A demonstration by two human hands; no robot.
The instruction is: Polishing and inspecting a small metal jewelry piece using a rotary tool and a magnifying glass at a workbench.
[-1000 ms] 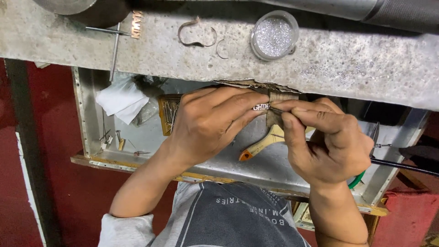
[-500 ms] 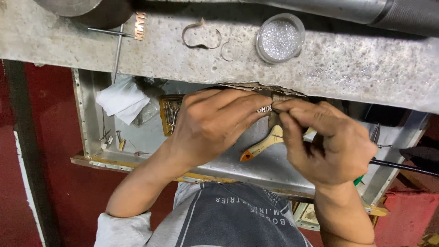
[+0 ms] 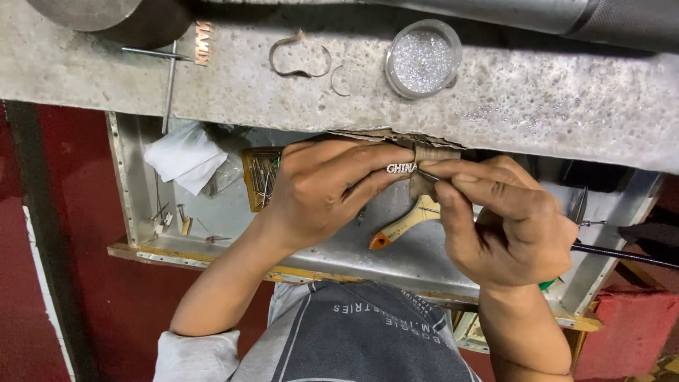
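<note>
The left hand [image 3: 322, 187] pinches a small silver letter-shaped pendant [image 3: 401, 168] against the wooden bench peg [image 3: 431, 154]. The right hand [image 3: 506, 223], closed around a thin tool [image 3: 426, 174], touches its tip to the pendant's end. Just above the peg sits a round dish of sparkling stones [image 3: 422, 60]; below it lies a wooden-handled brush [image 3: 403, 225].

Even, fairly bright overhead light, sharp focus, soft shadows under the bench [image 3: 566, 106].

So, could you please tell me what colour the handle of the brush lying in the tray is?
The brush handle is pale wood with an orange tip, seen in the head view.
</note>
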